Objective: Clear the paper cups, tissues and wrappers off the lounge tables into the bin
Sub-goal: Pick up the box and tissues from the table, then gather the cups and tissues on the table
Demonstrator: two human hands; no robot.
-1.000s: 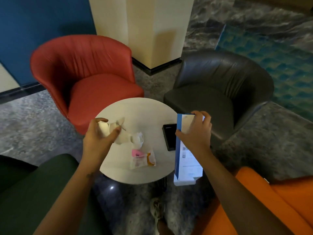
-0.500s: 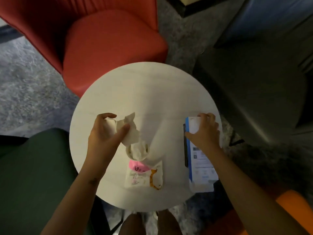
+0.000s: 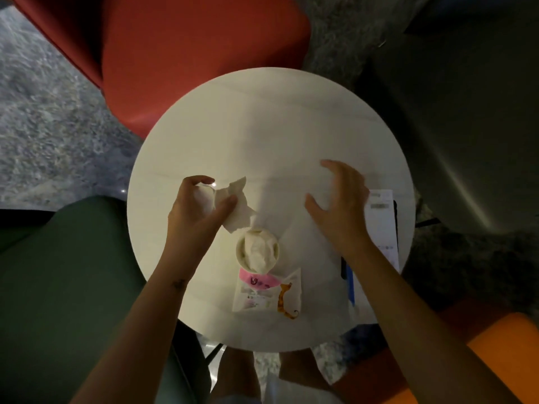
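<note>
In the head view, your left hand [image 3: 198, 211] grips a crumpled tissue [image 3: 236, 208], fingers curled round it. Your right hand [image 3: 338, 205] hovers spread and empty over the table [image 3: 262, 118]. The tissue-stuffed paper cup [image 3: 257, 252] stands between your wrists, nearer you than either hand's fingers. The wrapper [image 3: 267, 293] touches its near side.

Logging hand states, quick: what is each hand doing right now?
Left hand: closed, gripping a crumpled tissue.
Right hand: open, fingers spread above the table, holding nothing.
</note>
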